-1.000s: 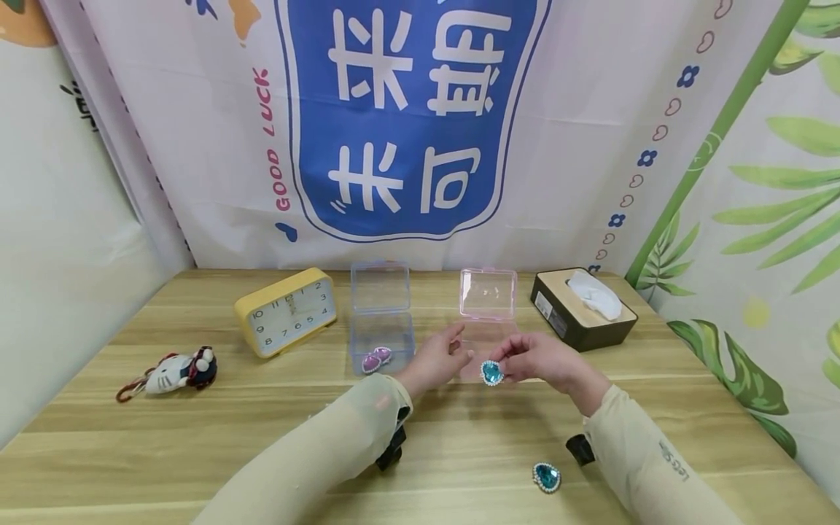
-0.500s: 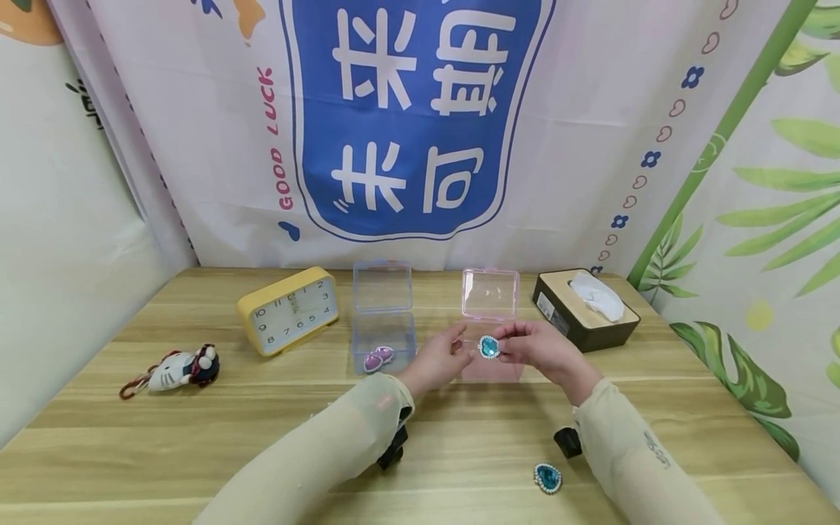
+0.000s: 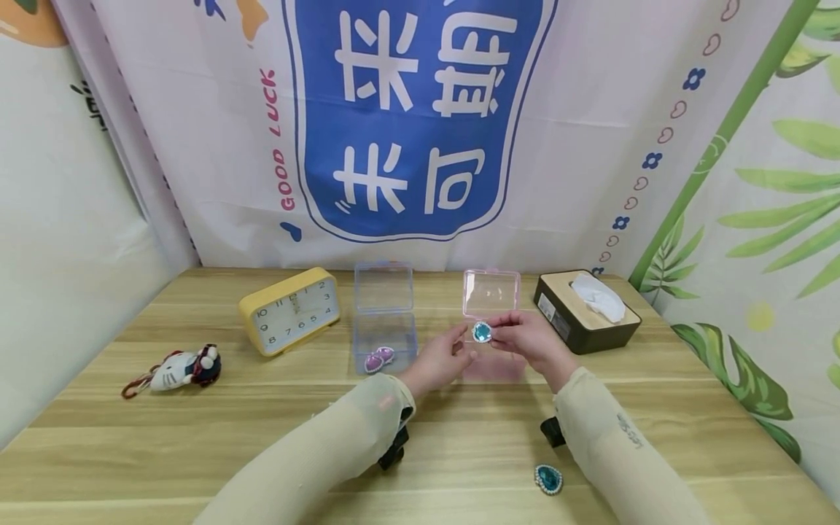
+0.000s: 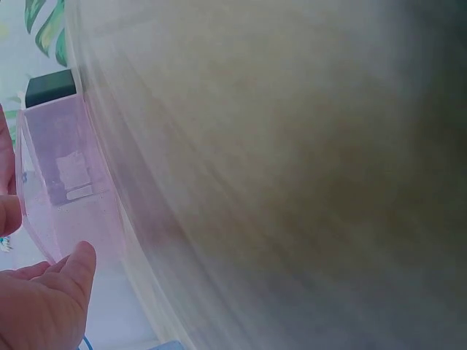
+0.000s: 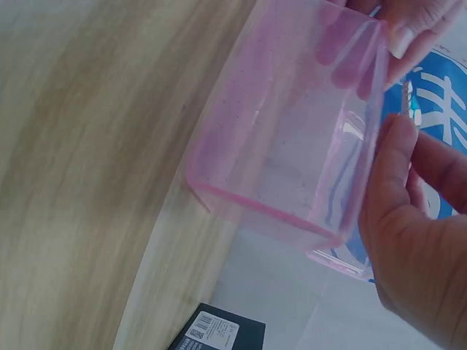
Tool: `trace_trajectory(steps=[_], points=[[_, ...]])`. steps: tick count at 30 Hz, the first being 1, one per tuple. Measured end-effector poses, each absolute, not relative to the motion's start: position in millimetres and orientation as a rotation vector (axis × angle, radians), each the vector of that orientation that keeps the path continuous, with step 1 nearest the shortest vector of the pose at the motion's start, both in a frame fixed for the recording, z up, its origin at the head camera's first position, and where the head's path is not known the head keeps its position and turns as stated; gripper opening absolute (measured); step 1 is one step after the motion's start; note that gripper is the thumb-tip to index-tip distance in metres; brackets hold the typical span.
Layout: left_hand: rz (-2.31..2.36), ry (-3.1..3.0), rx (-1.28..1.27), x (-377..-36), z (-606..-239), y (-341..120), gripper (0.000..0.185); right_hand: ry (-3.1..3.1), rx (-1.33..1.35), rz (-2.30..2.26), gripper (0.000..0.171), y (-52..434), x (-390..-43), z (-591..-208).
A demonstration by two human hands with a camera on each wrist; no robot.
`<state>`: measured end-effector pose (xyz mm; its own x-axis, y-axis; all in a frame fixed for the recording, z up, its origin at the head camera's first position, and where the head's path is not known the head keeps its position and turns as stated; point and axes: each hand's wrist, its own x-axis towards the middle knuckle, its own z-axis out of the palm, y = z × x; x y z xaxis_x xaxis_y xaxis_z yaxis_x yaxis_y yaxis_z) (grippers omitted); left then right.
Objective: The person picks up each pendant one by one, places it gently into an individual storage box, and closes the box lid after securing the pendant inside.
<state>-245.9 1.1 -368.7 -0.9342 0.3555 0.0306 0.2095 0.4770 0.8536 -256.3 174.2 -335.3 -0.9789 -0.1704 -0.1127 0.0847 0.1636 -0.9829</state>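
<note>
In the head view, my right hand (image 3: 533, 341) pinches a teal heart-shaped gem (image 3: 482, 332) with a beaded white edge between thumb and fingers. It is held above a clear pink box (image 3: 499, 368), whose lid (image 3: 491, 293) stands raised at the back. Beside the box's left side is my left hand (image 3: 438, 363), its fingers loosely extended with no object in them. Through the pink wall (image 5: 270, 146) in the right wrist view, left-hand fingers show at the far side; contact is hard to tell. A second teal gem (image 3: 548, 479) lies on the table near my right forearm.
A clear blue box (image 3: 402, 326), lid up, holds two purple gems (image 3: 379, 359). Further left are a yellow clock (image 3: 292, 312) and a plush cat charm (image 3: 173, 370). A tissue box (image 3: 587, 313) stands at the back right, before the cloth backdrop (image 3: 564, 146).
My right hand has carried the pinched teal gem up, back and slightly left, above the pink box. My left hand has stayed by the box's left side.
</note>
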Motion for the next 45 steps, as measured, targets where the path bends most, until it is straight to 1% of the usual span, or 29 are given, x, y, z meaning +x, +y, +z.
trace_trajectory(steps=[6,13,22,30,37,45], points=[[1.436,2.582,0.5,-245,-369,0,0.057,2.328,0.014,-1.853,0.024,165,-265,-341],[1.462,2.564,0.513,-245,-369,0,0.059,2.406,0.078,-1.759,0.019,157,-270,-347],[1.481,2.558,0.504,-245,-368,0,0.06,2.493,0.07,-1.669,0.021,150,-270,-347],[1.469,2.573,0.508,-245,-369,1,0.06,2.527,0.099,-1.655,0.019,155,-268,-347],[1.438,2.576,0.494,-244,-368,1,0.059,2.492,0.008,-1.747,0.029,164,-264,-344],[1.414,2.583,0.482,-244,-369,1,0.059,2.447,-0.12,-1.805,0.029,176,-252,-340]])
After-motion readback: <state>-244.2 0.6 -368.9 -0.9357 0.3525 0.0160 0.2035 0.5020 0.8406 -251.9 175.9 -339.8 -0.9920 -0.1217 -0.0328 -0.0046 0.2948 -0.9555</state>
